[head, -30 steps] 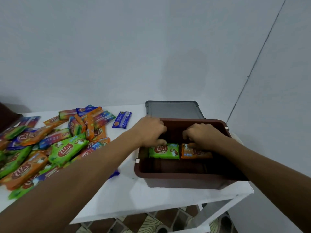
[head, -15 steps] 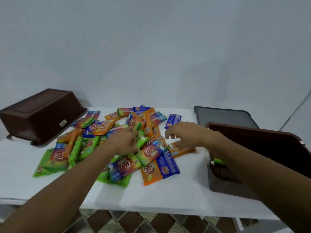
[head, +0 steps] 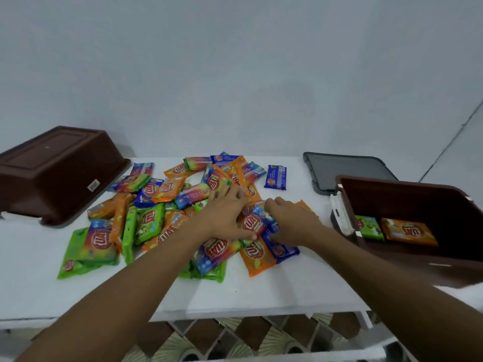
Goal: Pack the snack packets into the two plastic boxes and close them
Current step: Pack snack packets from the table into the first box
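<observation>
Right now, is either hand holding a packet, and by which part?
Cannot tell: left hand and right hand rest on the snack packets, none lifted clear.

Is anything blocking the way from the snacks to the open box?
Nothing visible does. Only bare table lies between the pile and the open box, which sits right beside it.

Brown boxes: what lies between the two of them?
Head view: a heap of snack packets on the table, with the left hand and right hand on it.
</observation>
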